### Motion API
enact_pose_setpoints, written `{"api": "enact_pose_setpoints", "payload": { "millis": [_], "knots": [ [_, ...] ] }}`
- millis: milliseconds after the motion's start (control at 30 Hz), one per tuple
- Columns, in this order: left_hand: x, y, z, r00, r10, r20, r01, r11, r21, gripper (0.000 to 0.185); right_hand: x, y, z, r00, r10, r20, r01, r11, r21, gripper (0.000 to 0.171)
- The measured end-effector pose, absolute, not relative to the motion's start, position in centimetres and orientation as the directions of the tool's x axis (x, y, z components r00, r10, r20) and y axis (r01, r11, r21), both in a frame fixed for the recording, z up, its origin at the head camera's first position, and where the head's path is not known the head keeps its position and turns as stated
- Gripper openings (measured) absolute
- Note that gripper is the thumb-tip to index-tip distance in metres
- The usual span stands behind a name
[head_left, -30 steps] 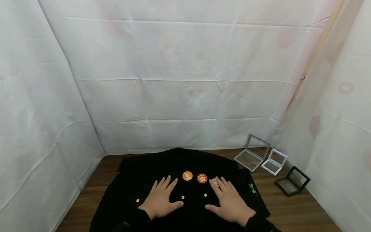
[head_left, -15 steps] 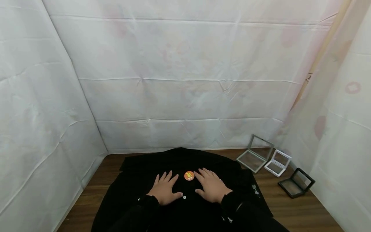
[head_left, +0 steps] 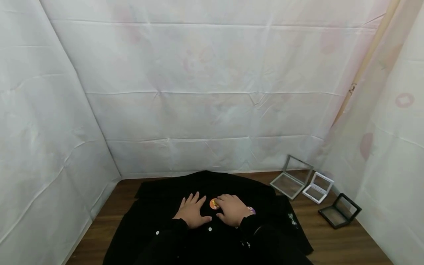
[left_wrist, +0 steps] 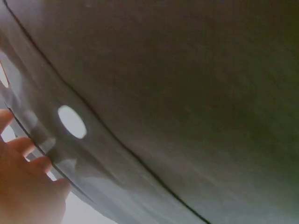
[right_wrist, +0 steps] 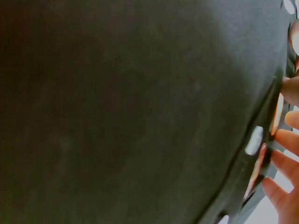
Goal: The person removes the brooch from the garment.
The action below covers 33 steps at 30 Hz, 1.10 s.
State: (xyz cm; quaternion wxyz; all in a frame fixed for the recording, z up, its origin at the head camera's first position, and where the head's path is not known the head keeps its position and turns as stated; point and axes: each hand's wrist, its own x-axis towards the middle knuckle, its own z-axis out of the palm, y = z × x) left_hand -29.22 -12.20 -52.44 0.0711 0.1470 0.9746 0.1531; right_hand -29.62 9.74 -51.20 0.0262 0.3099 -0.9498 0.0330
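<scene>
A black garment lies spread on the wooden table. My left hand rests flat on it with fingers spread, just left of an orange round badge. My right hand lies on the cloth just right of that badge, its slightly bent fingertips touching the badge's right edge. A purple badge peeks out beside the right wrist. In the left wrist view, dark fabric fills the frame with a white button. The right wrist view shows the cloth, a button and spread fingers.
Three open display frames stand at the back right of the table: a clear grey one, a white one and a black one. White sheeting walls the table on three sides. White garment buttons show near my wrists.
My right hand has slid left across the garment onto the badges, hiding the middle orange one and uncovering the purple one. The left hand has crept slightly forward and stays flat.
</scene>
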Motion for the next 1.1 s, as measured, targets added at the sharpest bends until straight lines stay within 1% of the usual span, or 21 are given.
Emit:
{"api": "enact_pose_setpoints", "payload": {
  "millis": [200,400,467,600,833,933,1100],
  "knots": [
    [-28.8,-11.8,-51.9,-0.95,0.281,-0.138,0.217,0.91,0.354,0.083,-30.2,9.2,-51.9,-0.816,-0.565,0.12,-0.574,0.817,-0.058,0.04],
    [-28.8,-12.1,-51.9,-0.945,0.278,-0.172,0.193,0.899,0.393,0.085,-30.9,8.7,-52.1,-0.804,-0.574,0.156,-0.589,0.806,-0.067,0.015],
    [-28.9,-12.1,-52.1,-0.945,0.282,-0.167,0.197,0.896,0.397,0.086,-31.1,8.6,-52.2,-0.807,-0.57,0.156,-0.584,0.81,-0.062,0.009],
    [-29.2,-12.2,-52.5,-0.947,0.289,-0.139,0.213,0.89,0.402,0.087,-31.5,8.4,-52.0,-0.815,-0.56,0.149,-0.572,0.819,-0.052,0.009],
    [-29.3,-12.1,-52.1,-0.945,0.302,-0.127,0.236,0.895,0.378,0.085,-32.1,8.7,-52.1,-0.814,-0.561,0.15,-0.576,0.813,-0.083,0.012],
    [-29.1,-11.9,-51.3,-0.943,0.31,-0.12,0.24,0.885,0.399,0.08,-32.4,8.9,-52.3,-0.813,-0.562,0.154,-0.58,0.806,-0.121,0.012],
    [-28.9,-11.7,-50.6,-0.942,0.326,-0.084,0.265,0.873,0.41,0.07,-32.7,9.3,-52.0,-0.825,-0.546,0.148,-0.566,0.791,-0.232,0.01]
  ]
}}
